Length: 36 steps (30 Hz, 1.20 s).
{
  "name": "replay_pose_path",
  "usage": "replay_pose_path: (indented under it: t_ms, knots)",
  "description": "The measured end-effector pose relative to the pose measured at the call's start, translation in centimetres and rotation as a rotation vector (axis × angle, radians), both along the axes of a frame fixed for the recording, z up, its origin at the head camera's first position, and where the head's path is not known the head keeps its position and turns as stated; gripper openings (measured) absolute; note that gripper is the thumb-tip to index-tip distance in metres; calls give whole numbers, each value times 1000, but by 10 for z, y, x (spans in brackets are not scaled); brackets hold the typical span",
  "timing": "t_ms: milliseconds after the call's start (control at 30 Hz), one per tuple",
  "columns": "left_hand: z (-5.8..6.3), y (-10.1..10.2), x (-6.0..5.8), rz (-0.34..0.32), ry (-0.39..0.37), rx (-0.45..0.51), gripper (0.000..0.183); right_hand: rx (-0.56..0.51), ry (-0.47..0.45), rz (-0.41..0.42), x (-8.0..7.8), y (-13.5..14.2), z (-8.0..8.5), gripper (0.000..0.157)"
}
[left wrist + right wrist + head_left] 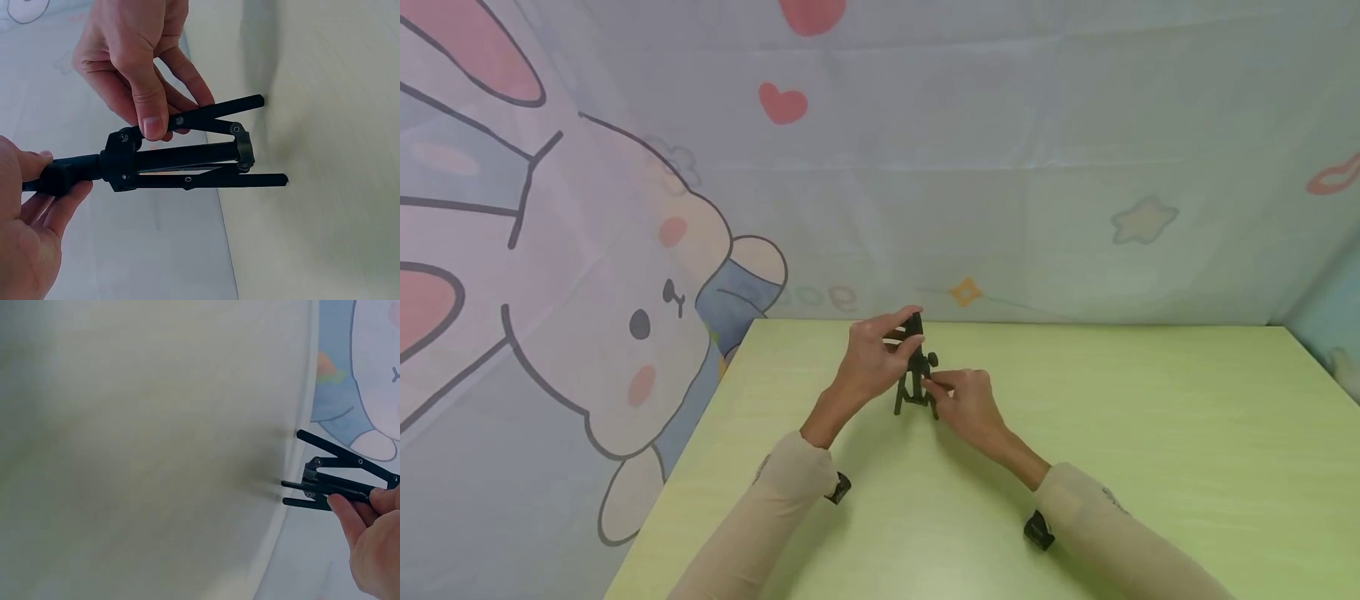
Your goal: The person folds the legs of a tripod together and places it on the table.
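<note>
A small black tripod (916, 390) stands upright near the far side of the table, its legs partly spread. My left hand (872, 354) grips its upper column, with thumb and fingers on either side. In the left wrist view, that grip lies right by the round knob (56, 180), above the collar (117, 161) where the legs hinge. Lower down, my right hand (967, 404) pinches one leg between thumb and fingers. The right wrist view shows the leg tips (300, 434) close to the tabletop, with my right fingers (347, 520) covering part of the leg.
The pale green table (1135, 458) ends at a cloth backdrop (1000, 167) behind the tripod. A large printed rabbit (625, 308) covers the cloth at left. Small black devices (1039, 531) sit under both sleeved wrists.
</note>
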State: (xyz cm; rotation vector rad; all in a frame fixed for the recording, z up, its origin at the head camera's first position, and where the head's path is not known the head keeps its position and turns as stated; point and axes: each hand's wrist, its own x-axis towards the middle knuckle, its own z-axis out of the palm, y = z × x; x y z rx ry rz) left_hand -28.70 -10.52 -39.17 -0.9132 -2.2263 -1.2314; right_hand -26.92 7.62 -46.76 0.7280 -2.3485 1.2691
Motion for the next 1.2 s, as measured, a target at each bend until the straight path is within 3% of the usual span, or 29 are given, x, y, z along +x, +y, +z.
replay_pose_path:
  t_ms: [167,367,700,867,1200]
  knots:
    - [-3,-1,-1,3,6,-1,39,23,-17,21,-5,4,2,11]
    - [-8,-3,0,6,-22,-8,42,20,-54,48,-6,7,2,12]
    - [-19,-13,4,-6,-238,57,48,17,-79,52,-5,8,-1,10]
    - [-29,-24,5,-18,-348,32,44,26,-98,49,-5,8,-1,8]
    - [-60,-45,7,-46,-438,-44,22,12,-155,62,-4,10,-1,9]
